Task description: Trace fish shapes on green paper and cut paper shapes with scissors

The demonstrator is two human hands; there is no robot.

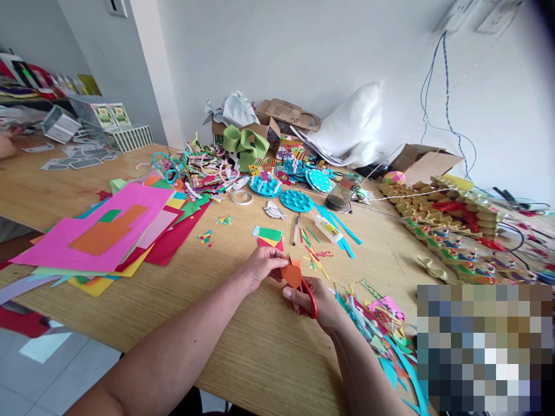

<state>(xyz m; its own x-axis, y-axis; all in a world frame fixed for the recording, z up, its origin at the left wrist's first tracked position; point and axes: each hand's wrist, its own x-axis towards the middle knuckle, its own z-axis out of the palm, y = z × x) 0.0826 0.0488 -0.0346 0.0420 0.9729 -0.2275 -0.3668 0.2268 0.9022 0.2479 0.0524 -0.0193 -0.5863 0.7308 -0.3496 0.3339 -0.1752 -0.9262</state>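
My left hand (265, 270) pinches a small orange paper piece (292, 275) by its left side, above the wooden table. The red-handled scissors (310, 300) are in my right hand (315, 303), and their blades lie mostly behind the paper, with a dark tip showing above it. Just beyond my hands lie small green, yellow and red paper rectangles (269, 234), a pen (296, 230), a glue bottle (328, 229) and a white fish-shaped cutout (274, 210). Thin coloured strips (318, 263) are spread right of the paper rectangles.
Stacked coloured sheets (108, 225) cover the left side. Paper scraps (390, 341) lie right of my right arm. Blue discs (296, 200), a glass jar (342, 193) and egg cartons (437, 214) stand farther back. A person's hand (7, 143) shows at far left.
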